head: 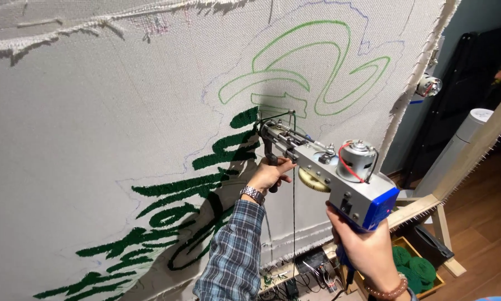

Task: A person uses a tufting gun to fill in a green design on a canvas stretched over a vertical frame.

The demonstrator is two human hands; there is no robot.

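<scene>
I hold a tufting gun with a silver body, a blue rear housing and a small motor on top. My right hand grips its rear handle from below. My left hand, in a plaid sleeve with a metal watch, grips the black front handle under the gun's nose. The needle tip presses against a stretched grey-white cloth next to dark green tufted shapes. Lighter green outline lines are drawn higher up on the cloth. A dark yarn strand hangs down from the gun.
The cloth is stretched on a wooden frame with tack strips along its right edge. A box with green yarn balls sits on the wooden floor below. Cables and a power strip lie under the frame. A white cylindrical appliance stands at right.
</scene>
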